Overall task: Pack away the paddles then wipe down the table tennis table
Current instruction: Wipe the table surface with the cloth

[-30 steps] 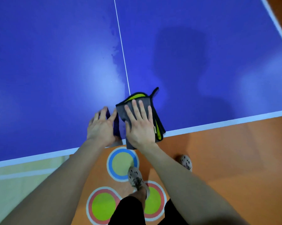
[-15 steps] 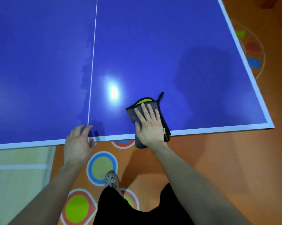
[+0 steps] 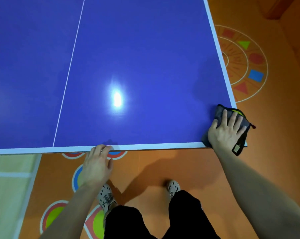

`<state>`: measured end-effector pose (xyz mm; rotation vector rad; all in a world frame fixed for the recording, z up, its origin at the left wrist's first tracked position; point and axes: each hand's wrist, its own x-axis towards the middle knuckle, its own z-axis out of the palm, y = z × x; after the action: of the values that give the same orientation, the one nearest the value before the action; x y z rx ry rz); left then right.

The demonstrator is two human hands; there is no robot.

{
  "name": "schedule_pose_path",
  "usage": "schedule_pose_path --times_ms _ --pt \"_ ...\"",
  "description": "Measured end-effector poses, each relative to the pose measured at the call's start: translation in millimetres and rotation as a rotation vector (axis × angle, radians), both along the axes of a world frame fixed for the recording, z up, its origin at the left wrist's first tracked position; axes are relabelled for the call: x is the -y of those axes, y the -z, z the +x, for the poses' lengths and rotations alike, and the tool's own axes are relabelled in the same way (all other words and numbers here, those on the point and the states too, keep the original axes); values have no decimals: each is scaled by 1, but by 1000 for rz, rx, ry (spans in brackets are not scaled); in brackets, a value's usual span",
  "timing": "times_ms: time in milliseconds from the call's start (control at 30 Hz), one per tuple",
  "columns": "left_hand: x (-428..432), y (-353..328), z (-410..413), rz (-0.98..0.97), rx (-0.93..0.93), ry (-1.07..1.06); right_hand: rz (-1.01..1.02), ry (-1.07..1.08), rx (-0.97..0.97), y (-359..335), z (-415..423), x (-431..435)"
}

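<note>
The blue table tennis table [image 3: 145,66] with white edge lines fills the upper view. A folded grey cloth with a yellow-green lining and black trim [image 3: 222,112] lies on the table's near right corner, partly hanging over the edges. My right hand [image 3: 226,130] presses flat on the cloth with straight, spread fingers. At the middle of the table's near white edge, my left hand [image 3: 97,163] has its fingertips resting on the rim, fingers loosely bent. No paddles are in view.
Orange floor with painted coloured circles [image 3: 56,218] lies below the table, and a ring of coloured shapes [image 3: 246,62] is on the right. My two feet in pale shoes [image 3: 107,197] stand close to the near edge. A lamp glare shows on the tabletop.
My right hand has slid the cloth rightwards along the near edge to the table's right corner. My left hand has come off the tabletop to the edge, and I have stepped right.
</note>
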<state>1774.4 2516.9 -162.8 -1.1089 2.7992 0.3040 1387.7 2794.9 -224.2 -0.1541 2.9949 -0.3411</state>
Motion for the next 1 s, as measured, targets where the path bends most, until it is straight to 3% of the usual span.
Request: schedule_pose_path --times_ms 300,467,667,800,1000 --pt "57 -12 40 25 -109 -102 11 -194 -28 1 32 182" --pt "122 -14 79 -76 -44 -217 11 -441 -66 -3 133 326" --pt "186 -4 122 -12 129 -250 -31 -904 3 -14 295 463" --pt "198 -6 122 14 159 -217 -23 -1081 17 -12 324 480" --pt "184 -17 97 -23 235 -186 -83 -1151 -3 -12 261 436"
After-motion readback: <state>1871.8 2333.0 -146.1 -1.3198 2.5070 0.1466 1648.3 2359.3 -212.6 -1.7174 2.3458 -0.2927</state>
